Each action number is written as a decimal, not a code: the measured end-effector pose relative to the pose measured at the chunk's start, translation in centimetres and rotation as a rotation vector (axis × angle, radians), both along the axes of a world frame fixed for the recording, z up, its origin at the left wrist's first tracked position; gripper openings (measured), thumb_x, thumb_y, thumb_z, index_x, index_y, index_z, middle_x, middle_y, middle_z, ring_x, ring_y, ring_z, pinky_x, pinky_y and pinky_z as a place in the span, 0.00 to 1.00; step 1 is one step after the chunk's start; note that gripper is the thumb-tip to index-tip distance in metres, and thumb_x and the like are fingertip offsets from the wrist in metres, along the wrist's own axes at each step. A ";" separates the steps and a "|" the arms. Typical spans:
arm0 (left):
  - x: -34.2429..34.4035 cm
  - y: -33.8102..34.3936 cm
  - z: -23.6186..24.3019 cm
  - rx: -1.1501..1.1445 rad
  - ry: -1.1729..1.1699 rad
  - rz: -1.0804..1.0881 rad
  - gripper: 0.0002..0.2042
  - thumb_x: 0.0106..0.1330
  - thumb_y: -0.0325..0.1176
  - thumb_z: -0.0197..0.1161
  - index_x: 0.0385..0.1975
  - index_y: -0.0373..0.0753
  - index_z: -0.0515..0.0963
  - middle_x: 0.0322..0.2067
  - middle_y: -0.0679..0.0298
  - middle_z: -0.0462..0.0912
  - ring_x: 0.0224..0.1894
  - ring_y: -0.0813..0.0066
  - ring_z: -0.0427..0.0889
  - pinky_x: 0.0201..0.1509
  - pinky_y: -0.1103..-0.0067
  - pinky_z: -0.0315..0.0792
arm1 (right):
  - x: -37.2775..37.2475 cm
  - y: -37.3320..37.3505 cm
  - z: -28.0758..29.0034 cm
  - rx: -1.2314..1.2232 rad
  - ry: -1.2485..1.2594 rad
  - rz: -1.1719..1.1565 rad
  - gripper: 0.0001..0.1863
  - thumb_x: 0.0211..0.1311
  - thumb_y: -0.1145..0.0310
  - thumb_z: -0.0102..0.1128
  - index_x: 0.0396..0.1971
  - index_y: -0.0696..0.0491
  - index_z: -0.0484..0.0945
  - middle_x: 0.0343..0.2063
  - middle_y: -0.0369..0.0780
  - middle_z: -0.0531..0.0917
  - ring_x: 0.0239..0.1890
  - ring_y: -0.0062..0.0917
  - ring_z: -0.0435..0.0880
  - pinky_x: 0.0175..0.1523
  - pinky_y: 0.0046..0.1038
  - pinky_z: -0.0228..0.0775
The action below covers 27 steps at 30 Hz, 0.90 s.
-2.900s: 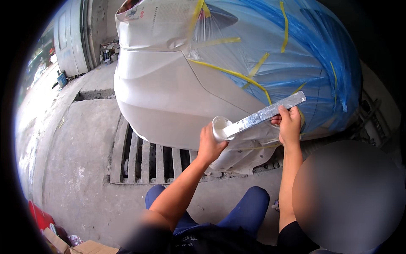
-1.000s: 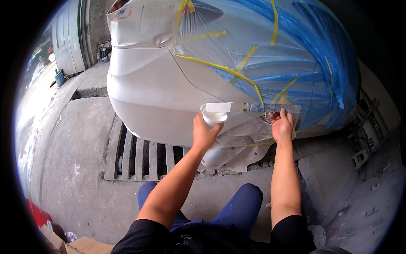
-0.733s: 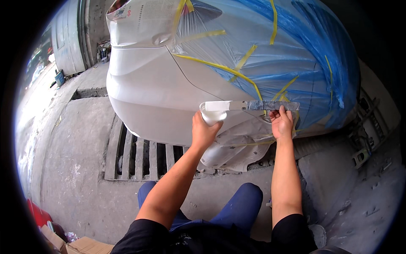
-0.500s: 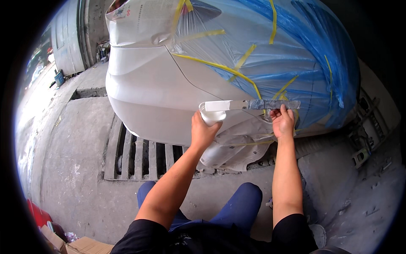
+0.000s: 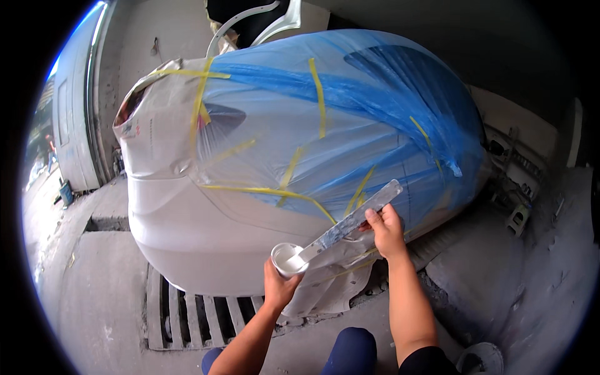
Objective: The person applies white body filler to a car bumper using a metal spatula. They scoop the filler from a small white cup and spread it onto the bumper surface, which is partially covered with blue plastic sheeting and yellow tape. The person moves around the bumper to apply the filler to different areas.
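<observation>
My left hand (image 5: 281, 289) is wrapped round a small white cup (image 5: 277, 253) with white liquid in it. Between the thumb and fingers of my right hand (image 5: 387, 232) is a long, flat, paint-smeared stirring stick (image 5: 337, 232). It slants down to the left, and its white-coated lower end dips into the cup's mouth. Just beyond both hands stands a car with a bare white body panel (image 5: 181, 240). Blue plastic sheeting (image 5: 350, 159) covers much of the car, held by strips of yellow tape (image 5: 317, 94).
Masking paper (image 5: 325, 290) hangs low on the car behind the cup. A slotted floor grate (image 5: 199, 322) lies below the white panel. At lower right stands a round bucket (image 5: 480, 361); loose parts (image 5: 517, 219) sit farther right. A blue can (image 5: 65, 192) is at far left.
The stick has swung from level across the cup to a slant, its coated end now down in the cup. My view has tilted up, showing more of the car and the wall.
</observation>
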<state>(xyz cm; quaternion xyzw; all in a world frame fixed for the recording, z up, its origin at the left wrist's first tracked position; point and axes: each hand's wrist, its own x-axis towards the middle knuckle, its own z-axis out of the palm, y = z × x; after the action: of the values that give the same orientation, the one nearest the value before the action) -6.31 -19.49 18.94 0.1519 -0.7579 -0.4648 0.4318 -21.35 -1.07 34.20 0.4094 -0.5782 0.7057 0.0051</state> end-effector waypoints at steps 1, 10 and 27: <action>-0.5 0.6 -0.1 0.009 0.004 -0.037 0.31 0.48 0.33 0.74 0.51 0.33 0.66 0.50 0.54 0.72 0.52 0.62 0.74 0.57 0.71 0.68 | 0.0 0.4 0.5 0.036 0.062 0.021 0.12 0.67 0.64 0.55 0.41 0.59 0.71 0.32 0.37 0.79 0.31 0.18 0.78 0.37 0.23 0.74; -3.1 6.9 -0.2 0.153 -0.041 -0.233 0.33 0.44 0.34 0.75 0.50 0.31 0.66 0.45 0.51 0.73 0.49 0.57 0.74 0.55 0.69 0.68 | -0.9 3.8 4.4 0.330 0.208 0.021 0.14 0.63 0.63 0.59 0.39 0.59 0.74 0.30 0.41 0.82 0.31 0.25 0.81 0.39 0.28 0.72; -1.9 15.6 25.5 0.193 -0.207 -0.358 0.40 0.48 0.33 0.71 0.62 0.32 0.58 0.55 0.48 0.65 0.61 0.51 0.64 0.65 0.67 0.60 | -5.7 10.0 27.4 0.331 -0.150 0.179 0.13 0.64 0.68 0.56 0.43 0.60 0.73 0.38 0.38 0.78 0.39 0.20 0.76 0.46 0.26 0.69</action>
<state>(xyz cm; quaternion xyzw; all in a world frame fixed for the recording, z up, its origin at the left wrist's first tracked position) -8.23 -3.89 44.47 0.1026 -0.7649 -0.5864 0.2461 -27.02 8.95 61.61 0.4008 -0.6464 0.6270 -0.1683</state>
